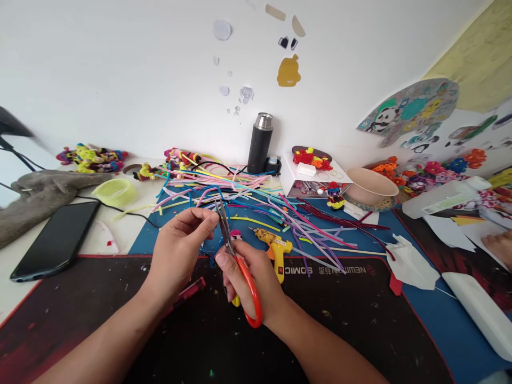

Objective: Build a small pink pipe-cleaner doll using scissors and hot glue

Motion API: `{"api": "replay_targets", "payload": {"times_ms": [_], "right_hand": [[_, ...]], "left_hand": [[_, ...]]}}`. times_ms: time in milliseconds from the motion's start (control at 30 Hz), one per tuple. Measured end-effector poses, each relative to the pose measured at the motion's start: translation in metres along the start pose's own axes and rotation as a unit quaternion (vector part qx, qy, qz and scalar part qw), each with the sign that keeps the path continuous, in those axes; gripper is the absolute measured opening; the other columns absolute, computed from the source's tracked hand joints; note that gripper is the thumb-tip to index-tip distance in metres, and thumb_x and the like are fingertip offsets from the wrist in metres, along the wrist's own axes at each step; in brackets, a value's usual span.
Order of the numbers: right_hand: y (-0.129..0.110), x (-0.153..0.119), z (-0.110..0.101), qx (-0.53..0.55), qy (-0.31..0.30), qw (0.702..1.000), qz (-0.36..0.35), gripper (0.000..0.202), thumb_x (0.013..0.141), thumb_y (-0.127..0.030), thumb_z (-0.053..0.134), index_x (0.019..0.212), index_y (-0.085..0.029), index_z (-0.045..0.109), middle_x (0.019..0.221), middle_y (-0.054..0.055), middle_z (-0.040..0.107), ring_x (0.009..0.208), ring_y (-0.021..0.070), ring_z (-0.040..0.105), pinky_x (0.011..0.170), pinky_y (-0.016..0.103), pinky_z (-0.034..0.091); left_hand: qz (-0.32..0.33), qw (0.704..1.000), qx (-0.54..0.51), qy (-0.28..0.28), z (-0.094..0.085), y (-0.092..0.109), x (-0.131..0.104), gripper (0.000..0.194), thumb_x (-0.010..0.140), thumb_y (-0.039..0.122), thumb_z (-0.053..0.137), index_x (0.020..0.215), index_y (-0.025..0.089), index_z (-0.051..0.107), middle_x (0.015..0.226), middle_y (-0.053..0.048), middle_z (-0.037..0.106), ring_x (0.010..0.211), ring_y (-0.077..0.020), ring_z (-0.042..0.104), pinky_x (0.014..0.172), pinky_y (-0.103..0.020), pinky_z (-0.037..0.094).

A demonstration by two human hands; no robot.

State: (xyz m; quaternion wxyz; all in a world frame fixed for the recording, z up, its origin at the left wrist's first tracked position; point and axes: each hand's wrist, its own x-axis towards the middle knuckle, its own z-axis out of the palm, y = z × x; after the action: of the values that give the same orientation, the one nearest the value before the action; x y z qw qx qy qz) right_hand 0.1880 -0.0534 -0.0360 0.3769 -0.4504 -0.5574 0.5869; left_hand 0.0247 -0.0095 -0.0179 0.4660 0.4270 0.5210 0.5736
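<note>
My right hand [256,272] is closed around a pair of scissors [248,290] with an orange-red handle; the blades point up and away, slightly parted. My left hand [180,242] is pinched, thumb against forefinger, right beside the blade tips. What its fingertips hold is too small to make out. A bit of pink and white [236,233] shows behind the blades, and something yellow [236,301] peeks out under my right hand; both are mostly hidden. Just right of the scissors lies a yellow glue gun [279,250]. Pipe cleaners [248,186] of many colours spread beyond my hands.
A black phone [56,240] and a pale yellow coil [115,192] lie left. At the back stand a black thermos [260,144] and a white box [290,178]. A bowl [374,186], a clear bottle [444,197] and another person's hand [498,248] are right.
</note>
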Motion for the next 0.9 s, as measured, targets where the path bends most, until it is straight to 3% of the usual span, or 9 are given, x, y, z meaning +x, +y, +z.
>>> {"api": "replay_targets", "payload": {"times_ms": [400, 700, 900], "right_hand": [[-0.0034, 0.0028, -0.0026, 0.002, -0.013, 1.0, 0.005, 0.043, 0.099, -0.066, 0.076, 0.1, -0.024, 0.068, 0.063, -0.005, 0.06, 0.046, 0.013, 0.058, 0.047, 0.023, 0.046], [0.0016, 0.0027, 0.0, -0.002, -0.007, 1.0, 0.011, 0.038, 0.102, -0.061, 0.075, 0.095, -0.024, 0.066, 0.062, -0.006, 0.057, 0.045, 0.0117, 0.055, 0.048, 0.023, 0.043], [0.0056, 0.0038, -0.0004, -0.004, -0.011, 1.0, 0.011, 0.035, 0.102, -0.057, 0.076, 0.096, -0.024, 0.065, 0.06, -0.007, 0.058, 0.042, 0.011, 0.055, 0.047, 0.022, 0.041]], "left_hand": [[-0.016, 1.0, 0.011, 0.001, -0.0009, -0.0048, 0.0013, 0.026, 0.084, 0.045, 0.091, 0.082, 0.023, 0.077, 0.071, 0.003, 0.064, 0.068, -0.0152, 0.054, 0.069, -0.028, 0.043], [-0.054, 0.998, -0.042, 0.006, 0.0037, -0.005, 0.0011, 0.034, 0.074, 0.047, 0.097, 0.08, 0.02, 0.076, 0.066, 0.003, 0.063, 0.064, -0.0139, 0.051, 0.065, -0.028, 0.041], [-0.06, 0.997, -0.05, 0.021, 0.0049, -0.0075, 0.0012, 0.032, 0.075, 0.045, 0.094, 0.08, 0.019, 0.076, 0.064, 0.003, 0.062, 0.063, -0.0137, 0.051, 0.063, -0.027, 0.041]]}}
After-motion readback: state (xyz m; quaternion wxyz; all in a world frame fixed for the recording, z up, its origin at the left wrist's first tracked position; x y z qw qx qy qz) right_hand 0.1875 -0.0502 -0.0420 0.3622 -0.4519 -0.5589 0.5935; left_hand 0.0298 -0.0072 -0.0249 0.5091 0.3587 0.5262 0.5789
